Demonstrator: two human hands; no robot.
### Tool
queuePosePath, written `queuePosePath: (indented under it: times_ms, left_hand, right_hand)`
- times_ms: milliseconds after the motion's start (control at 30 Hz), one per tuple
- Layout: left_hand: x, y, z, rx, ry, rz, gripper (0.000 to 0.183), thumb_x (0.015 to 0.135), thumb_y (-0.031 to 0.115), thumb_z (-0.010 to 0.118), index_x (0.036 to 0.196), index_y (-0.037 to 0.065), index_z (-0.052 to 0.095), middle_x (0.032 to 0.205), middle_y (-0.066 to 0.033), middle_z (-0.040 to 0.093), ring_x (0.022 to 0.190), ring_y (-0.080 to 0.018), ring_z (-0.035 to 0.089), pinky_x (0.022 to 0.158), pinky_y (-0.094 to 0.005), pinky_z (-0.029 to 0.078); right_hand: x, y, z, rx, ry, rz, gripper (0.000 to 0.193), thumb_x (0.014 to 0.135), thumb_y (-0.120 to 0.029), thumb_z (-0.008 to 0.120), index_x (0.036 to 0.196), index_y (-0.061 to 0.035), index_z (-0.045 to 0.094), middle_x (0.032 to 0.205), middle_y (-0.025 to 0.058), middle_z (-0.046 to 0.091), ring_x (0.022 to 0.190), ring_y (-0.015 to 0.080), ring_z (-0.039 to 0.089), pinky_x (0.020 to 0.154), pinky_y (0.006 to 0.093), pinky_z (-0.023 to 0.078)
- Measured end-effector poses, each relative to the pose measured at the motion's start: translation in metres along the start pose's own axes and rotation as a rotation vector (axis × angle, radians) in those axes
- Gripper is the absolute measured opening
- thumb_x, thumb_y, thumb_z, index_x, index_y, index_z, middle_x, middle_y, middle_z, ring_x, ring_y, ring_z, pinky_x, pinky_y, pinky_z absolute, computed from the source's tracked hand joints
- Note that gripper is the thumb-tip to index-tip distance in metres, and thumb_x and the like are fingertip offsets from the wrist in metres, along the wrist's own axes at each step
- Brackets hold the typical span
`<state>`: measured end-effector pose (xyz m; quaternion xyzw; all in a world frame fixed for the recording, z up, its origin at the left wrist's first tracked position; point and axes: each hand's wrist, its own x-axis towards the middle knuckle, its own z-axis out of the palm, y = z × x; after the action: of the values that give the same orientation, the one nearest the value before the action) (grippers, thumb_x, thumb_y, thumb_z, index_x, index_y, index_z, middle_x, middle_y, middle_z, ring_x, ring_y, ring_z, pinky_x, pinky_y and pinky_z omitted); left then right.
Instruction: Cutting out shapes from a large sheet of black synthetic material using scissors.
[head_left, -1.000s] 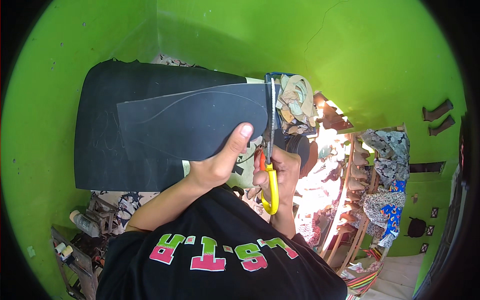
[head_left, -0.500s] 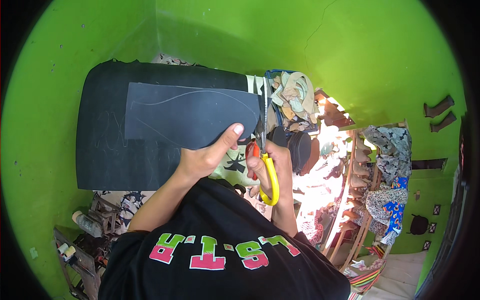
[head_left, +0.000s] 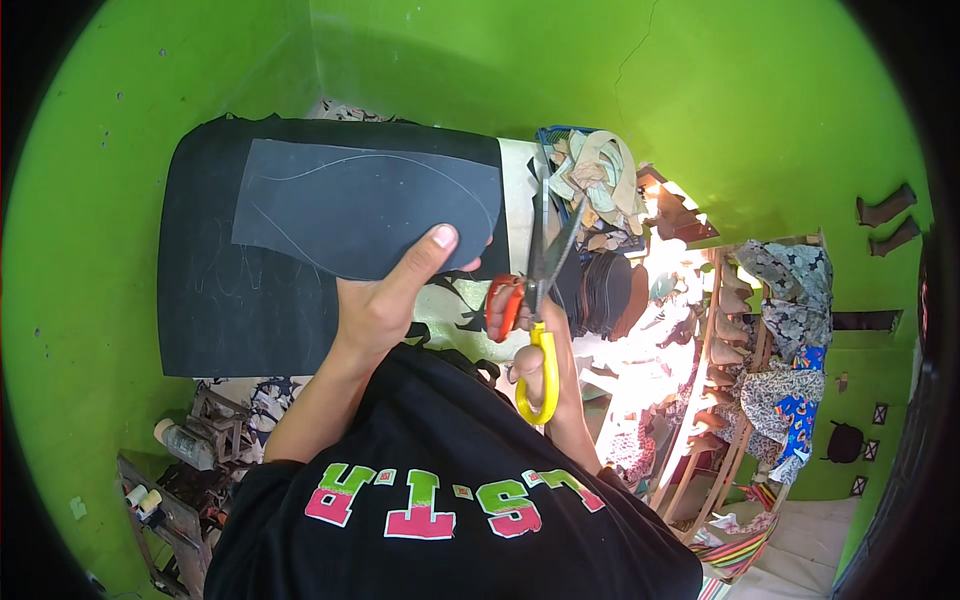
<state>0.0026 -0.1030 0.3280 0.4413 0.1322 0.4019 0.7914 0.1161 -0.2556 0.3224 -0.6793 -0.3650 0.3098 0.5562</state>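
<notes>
My left hand point(head_left: 396, 285) grips the lower edge of a dark grey sheet point(head_left: 360, 205), thumb on top. A pale curved outline is drawn on the sheet, and its right end is rounded along that line. My right hand point(head_left: 540, 340) holds scissors point(head_left: 542, 285) with one red and one yellow handle loop. The blades point away from me, spread apart, to the right of the sheet and not touching it. Beneath the held piece lies a large black sheet point(head_left: 230, 330) with faint scribbled lines.
A blue basket of pale offcuts point(head_left: 600, 180) stands beyond the scissors. Dark sole-shaped pieces point(head_left: 605, 290) are stacked near my right hand. At the right, a wooden rack point(head_left: 735, 370) carries brown foot-shaped forms and patterned cloth. A small wooden stand point(head_left: 165, 510) with thread spools is at the lower left.
The scissors have moved off the sheet's right end, and their blades have spread apart. My left hand has shifted left and up slightly with the sheet, which is now tilted.
</notes>
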Motion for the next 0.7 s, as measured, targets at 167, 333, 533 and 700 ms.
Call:
queuePosePath:
  times_ms: [167, 333, 533, 700]
  left_hand:
    - [-0.005, -0.014, -0.010, 0.128, -0.081, 0.060, 0.022, 0.096, 0.003, 0.059, 0.116, -0.005, 0.059, 0.104, -0.0157, 0.067, 0.090, -0.0254, 0.068, 0.077, -0.0358, 0.056]
    - [-0.007, -0.007, -0.006, 0.193, -0.126, 0.119, 0.017, 0.095, -0.001, 0.059, 0.111, -0.005, 0.060, 0.101, -0.0144, 0.067, 0.086, -0.0225, 0.066, 0.078, -0.0360, 0.056]
    - [-0.009, -0.003, -0.003, 0.288, -0.095, 0.152, 0.016, 0.093, -0.004, 0.061, 0.109, -0.004, 0.062, 0.101, -0.0137, 0.067, 0.085, -0.0217, 0.067, 0.077, -0.0357, 0.059]
    - [-0.011, -0.003, 0.009, 0.227, 0.081, 0.164, 0.007, 0.092, 0.006, 0.071, 0.092, -0.001, 0.070, 0.085, -0.0044, 0.071, 0.074, -0.0138, 0.064, 0.068, -0.0275, 0.050]
  right_hand:
    - [-0.001, -0.011, 0.014, -0.080, -0.076, -0.099, 0.100, 0.067, -0.093, 0.056, 0.097, 0.0015, 0.053, 0.075, 0.0083, 0.052, 0.067, 0.0195, 0.054, 0.064, 0.0329, 0.045]
    - [0.001, -0.022, 0.012, -0.089, -0.116, -0.063, 0.097, 0.067, -0.092, 0.057, 0.093, 0.0012, 0.052, 0.073, 0.0083, 0.050, 0.066, 0.0206, 0.051, 0.062, 0.0347, 0.043]
    - [0.002, -0.011, 0.007, -0.186, -0.124, -0.126, 0.093, 0.068, -0.091, 0.059, 0.086, -0.0005, 0.046, 0.072, 0.0096, 0.045, 0.063, 0.0233, 0.046, 0.061, 0.0364, 0.039]
    - [0.004, -0.011, 0.009, -0.199, -0.112, -0.143, 0.093, 0.068, -0.090, 0.059, 0.086, 0.0002, 0.047, 0.076, 0.0113, 0.045, 0.066, 0.0259, 0.045, 0.063, 0.0375, 0.038]
